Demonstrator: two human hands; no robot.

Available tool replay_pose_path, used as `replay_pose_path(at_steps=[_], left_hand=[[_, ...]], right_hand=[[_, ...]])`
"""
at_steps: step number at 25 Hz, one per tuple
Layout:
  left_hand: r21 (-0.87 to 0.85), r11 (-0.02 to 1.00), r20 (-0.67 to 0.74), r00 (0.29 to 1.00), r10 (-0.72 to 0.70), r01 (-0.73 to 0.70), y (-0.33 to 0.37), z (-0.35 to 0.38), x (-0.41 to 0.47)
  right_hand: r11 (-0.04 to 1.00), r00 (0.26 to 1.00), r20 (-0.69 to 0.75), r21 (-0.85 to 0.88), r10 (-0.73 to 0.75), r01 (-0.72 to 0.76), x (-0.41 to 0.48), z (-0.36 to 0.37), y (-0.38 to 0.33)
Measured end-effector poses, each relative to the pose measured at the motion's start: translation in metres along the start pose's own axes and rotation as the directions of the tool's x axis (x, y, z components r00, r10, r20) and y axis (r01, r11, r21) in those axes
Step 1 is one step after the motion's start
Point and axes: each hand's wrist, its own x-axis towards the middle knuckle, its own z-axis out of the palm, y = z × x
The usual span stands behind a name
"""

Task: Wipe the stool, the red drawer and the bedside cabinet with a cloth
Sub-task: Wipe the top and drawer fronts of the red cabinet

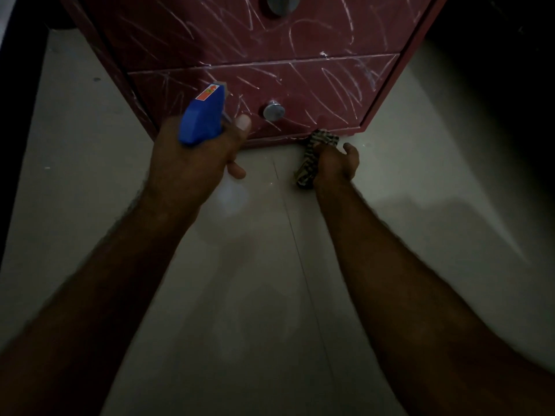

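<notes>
A red drawer unit (315, 91) with white scribbles stands on the floor in front of me. Its lower drawer has a round metal knob (274, 111); a second knob (280, 3) shows on the drawer above. My left hand (195, 157) grips a spray bottle by its blue trigger head (204, 118), the nozzle pointing at the lower drawer front. My right hand (336, 163) holds a bunched checked cloth (315, 148) down at the bottom edge of the unit, close to the floor. The room is dim.
Pale floor tiles (270, 295) spread below my arms. A dark shape (495, 70) fills the right side beside the unit, and a dark vertical edge (18, 115) runs along the left.
</notes>
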Motion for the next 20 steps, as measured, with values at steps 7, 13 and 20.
replay_pose_path(at_steps=[7,13,20], left_hand=[[-0.044,0.999,-0.024,1.000,0.002,-0.003,-0.008,-0.008,0.006],[-0.043,0.999,-0.038,0.999,0.009,-0.011,-0.012,-0.014,0.006],[-0.053,0.998,-0.051,0.999,0.012,-0.015,-0.017,-0.021,0.002]], right_hand=[[0.988,0.994,-0.056,-0.124,-0.095,0.088,0.001,0.001,0.005],[0.944,0.975,0.010,-0.250,-0.221,0.217,-0.009,0.013,0.015],[0.916,0.951,-0.050,-0.288,-0.305,0.279,-0.013,0.016,0.008]])
